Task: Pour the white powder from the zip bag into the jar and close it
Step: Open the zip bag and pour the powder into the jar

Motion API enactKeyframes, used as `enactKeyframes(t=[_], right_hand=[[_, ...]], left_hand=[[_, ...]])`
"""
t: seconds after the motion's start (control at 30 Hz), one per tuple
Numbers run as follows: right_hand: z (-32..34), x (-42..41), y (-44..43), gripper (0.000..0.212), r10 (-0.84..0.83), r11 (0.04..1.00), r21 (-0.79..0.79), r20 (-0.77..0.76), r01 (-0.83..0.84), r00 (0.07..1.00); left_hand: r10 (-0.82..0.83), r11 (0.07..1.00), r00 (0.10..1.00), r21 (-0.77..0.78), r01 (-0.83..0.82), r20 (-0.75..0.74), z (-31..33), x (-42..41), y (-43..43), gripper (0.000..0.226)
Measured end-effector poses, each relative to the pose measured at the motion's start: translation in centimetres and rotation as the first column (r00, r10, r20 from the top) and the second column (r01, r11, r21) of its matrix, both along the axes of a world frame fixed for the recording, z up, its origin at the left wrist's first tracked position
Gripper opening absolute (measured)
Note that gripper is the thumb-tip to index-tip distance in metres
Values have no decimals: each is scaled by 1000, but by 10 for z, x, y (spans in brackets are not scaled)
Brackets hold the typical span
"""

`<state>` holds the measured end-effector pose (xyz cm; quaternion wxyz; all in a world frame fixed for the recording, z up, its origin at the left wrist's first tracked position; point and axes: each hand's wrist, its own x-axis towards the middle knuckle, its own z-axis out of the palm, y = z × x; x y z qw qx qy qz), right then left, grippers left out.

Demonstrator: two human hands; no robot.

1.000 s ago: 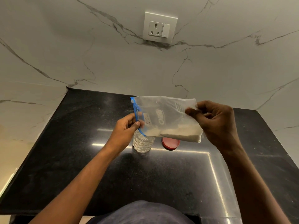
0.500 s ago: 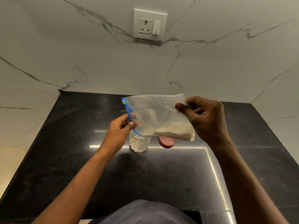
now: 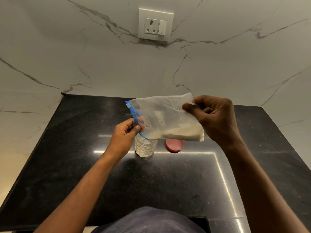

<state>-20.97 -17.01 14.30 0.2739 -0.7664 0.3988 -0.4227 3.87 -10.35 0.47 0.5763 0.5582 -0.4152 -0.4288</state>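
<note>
A clear zip bag (image 3: 161, 115) with a blue zip strip is held sideways above the counter, white powder gathered along its lower edge. My left hand (image 3: 125, 133) pinches the blue zip end on the left. My right hand (image 3: 217, 118) grips the bag's far end, slightly higher. Below the zip end stands a clear ribbed jar (image 3: 145, 147), lidless, its mouth partly hidden by the bag. Its red lid (image 3: 174, 145) lies flat on the counter just right of the jar.
The black stone counter (image 3: 84, 165) runs up to a white marble wall at the back and both sides. A wall socket with a switch (image 3: 155, 25) sits high on the back wall. My dark clothing shows at the bottom edge.
The bag has tilted a little more, my right hand rising and the zip end dipping toward the jar mouth. Powder has slid closer to the zip end. Both hands keep their grip.
</note>
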Motion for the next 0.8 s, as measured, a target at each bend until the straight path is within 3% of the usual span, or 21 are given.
enactKeyframes(t=[0.53,0.8], right_hand=[[1,-6,-3,21,14,999,-38,47,-12,999],[4,-6,-9,6,17,999,-43,96,-13,995]], left_hand=[[4,1000,1000,-23,-3,9,2,-4,-4,28],[-18,999,1000,-35,18,-7,6,-8,-3,32]])
